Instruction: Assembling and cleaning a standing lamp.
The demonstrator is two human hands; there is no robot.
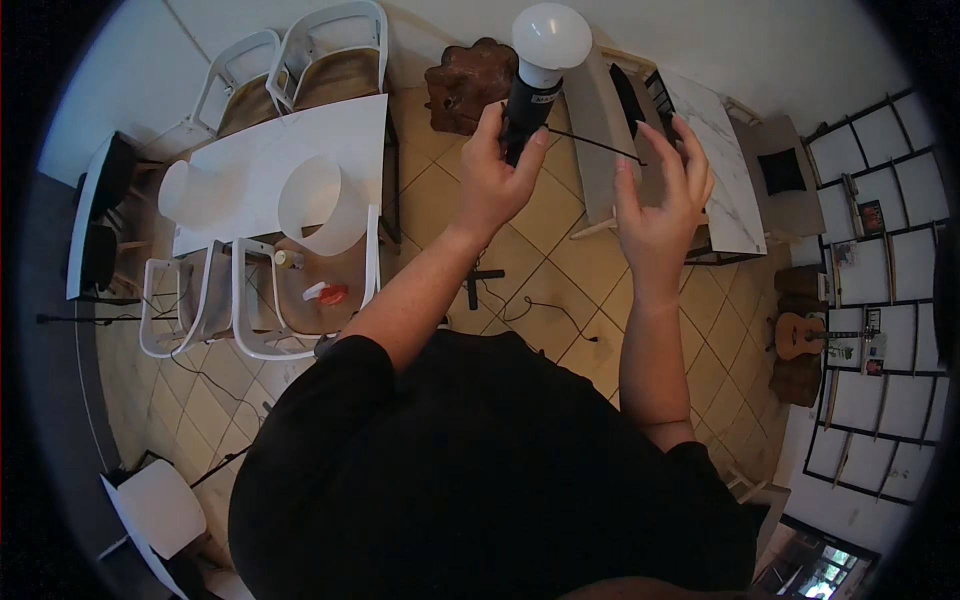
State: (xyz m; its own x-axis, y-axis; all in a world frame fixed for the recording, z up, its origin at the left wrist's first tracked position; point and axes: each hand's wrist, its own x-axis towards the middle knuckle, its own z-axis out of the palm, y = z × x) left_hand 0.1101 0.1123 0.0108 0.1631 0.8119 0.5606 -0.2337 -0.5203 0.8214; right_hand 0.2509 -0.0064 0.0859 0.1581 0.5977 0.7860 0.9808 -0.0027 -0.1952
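My left hand (pixel 497 178) is wrapped around a black lamp holder (pixel 530 105), below a round white light bulb (pixel 552 38) seated in its top. From the holder's side a thin black rod (pixel 595 143) sticks out to the right. Its tip reaches between the thumb and fingers of my right hand (pixel 665 190). Those fingers are spread and curved, not closed on the rod; whether the thumb touches it I cannot tell. On the floor below, a black crossed base (pixel 476 287) shows beside a black power cord (pixel 555 307) that ends in a plug.
A white table (pixel 250 150) at the left bears two white translucent cylinders (pixel 322 207). White-framed chairs (pixel 335 60) stand around it; one seat holds a small red-and-white item (pixel 326 292). At the right are a marble-topped table (pixel 705 150), a beige sofa (pixel 595 140) and a guitar (pixel 800 336).
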